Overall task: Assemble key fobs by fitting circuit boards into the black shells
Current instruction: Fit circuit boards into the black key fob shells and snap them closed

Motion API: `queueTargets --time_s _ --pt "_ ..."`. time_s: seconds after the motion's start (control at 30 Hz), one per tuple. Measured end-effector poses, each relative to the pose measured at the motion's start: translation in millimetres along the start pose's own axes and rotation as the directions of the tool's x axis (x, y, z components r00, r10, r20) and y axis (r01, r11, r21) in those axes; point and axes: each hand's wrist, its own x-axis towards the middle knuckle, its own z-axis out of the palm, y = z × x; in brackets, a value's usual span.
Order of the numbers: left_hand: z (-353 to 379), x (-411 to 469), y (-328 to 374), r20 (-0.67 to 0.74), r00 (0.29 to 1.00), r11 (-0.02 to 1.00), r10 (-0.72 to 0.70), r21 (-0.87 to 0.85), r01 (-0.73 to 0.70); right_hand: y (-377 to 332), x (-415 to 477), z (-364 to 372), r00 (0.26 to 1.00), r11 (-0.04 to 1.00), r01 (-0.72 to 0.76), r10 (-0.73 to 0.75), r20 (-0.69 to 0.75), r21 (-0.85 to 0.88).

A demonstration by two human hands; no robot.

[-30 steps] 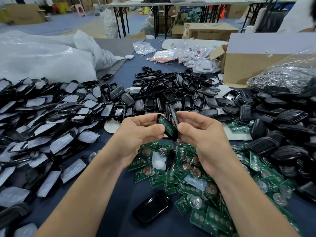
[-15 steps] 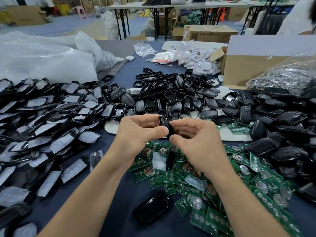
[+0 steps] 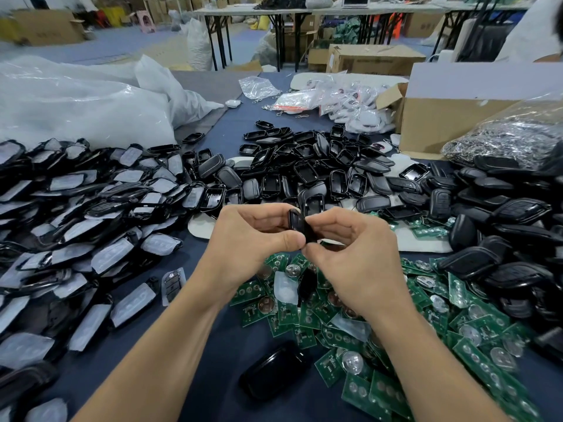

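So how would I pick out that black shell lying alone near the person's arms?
Find the spread of green circuit boards on the dark blue table. Just left of its near edge lies one glossy black shell. Unlike the heaped shells, it sits alone.

Dark blue desk (image 3: 231,138), crowded with key-fob parts.
Heaped at left: film-covered shells (image 3: 76,239). Piled across middle and right: black shells (image 3: 320,172). Spread at lower right: green circuit boards (image 3: 475,357). Alone at bottom centre: single shell (image 3: 274,373). At the back: white plastic sack (image 3: 76,111) upper left, cardboard box (image 3: 441,123) and bag of metal rings (image 3: 502,138) upper right.
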Motion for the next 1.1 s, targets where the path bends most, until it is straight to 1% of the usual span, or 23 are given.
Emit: queueTargets --time_s 0.07,0.13,0.2,0.27,0.3,0.37,0.43,0.53,0.6,0.7,0.87,0.97,1.1 --pt "3.7 0.0 -0.3 -0.021 1.000 1.000 -0.014 -0.020 0.014 -1.5 -2.4 0.5 0.999 0.998 0.008 -0.011 -0.038 -0.065" --pt "8.1 -0.1 -0.1 -0.086 0.996 0.999 -0.035 -0.034 0.033 -2.9 -4.9 2.4 0.998 0.991 0.032 -0.038 -0.047 -0.133" --pt "10.8 0.9 -1.1 -0.156 0.986 0.999 -0.049 -0.005 0.049 -3.6 -6.9 5.7 0.995 0.978 0.069 -0.080 -0.051 -0.196" --pt "11.2 2.3 -0.4 -0.189 0.981 0.999 -0.052 -0.005 0.052 -3.2 -6.5 7.8 0.993 0.974 0.085 -0.101 -0.065 -0.212" --pt "10.7 2.8 0.3 -0.196 0.979 0.998 -0.053 -0.022 0.050 -2.7 -5.1 7.4 0.994 0.982 0.069 -0.084 -0.074 -0.177" --pt "8.4 4.0 2.1 -0.200 0.978 0.995 -0.065 -0.081 0.049 -1.2 -0.4 4.3 0.996 0.999 0.006 -0.009 -0.083 -0.038" --pt "5.4 5.0 2.4 -0.203 0.976 0.991 -0.074 -0.125 0.049 1.0 4.2 0.8 0.996 0.994 -0.058 0.065 -0.068 0.097" --pt "2.8 5.6 2.1 -0.170 0.983 0.987 -0.070 -0.154 0.044 3.9 6.6 0.6 0.983 0.933 -0.177 0.185 0.002 0.312" --pt "1.6 4.6 2.8 -0.104 0.994 0.986 -0.030 -0.166 0.013 3.3 6.6 1.1 0.976 0.896 -0.213 0.216 0.037 0.390" --pt "0.4 3.1 1.8 -0.043 0.999 0.990 0.030 -0.136 -0.036 1.3 6.2 -1.0 0.986 0.927 -0.162 0.165 0.020 0.339" --pt "5.5 2.7 -1.6 -0.027 0.998 0.998 0.064 0.011 -0.063 -0.7 4.1 2.3 0.997 0.973 -0.050 0.062 -0.048 0.227" --pt "6.4 2.0 0.0 -0.058 0.994 0.995 0.095 -0.016 -0.096 -2.7 3.5 1.4 0.998 0.965 -0.040 0.053 -0.046 0.258" --pt "7.8 1.7 1.6 -0.052 0.992 0.991 0.111 -0.067 -0.114 -5.0 3.9 -4.3 0.999 0.959 -0.036 0.046 -0.028 0.281"
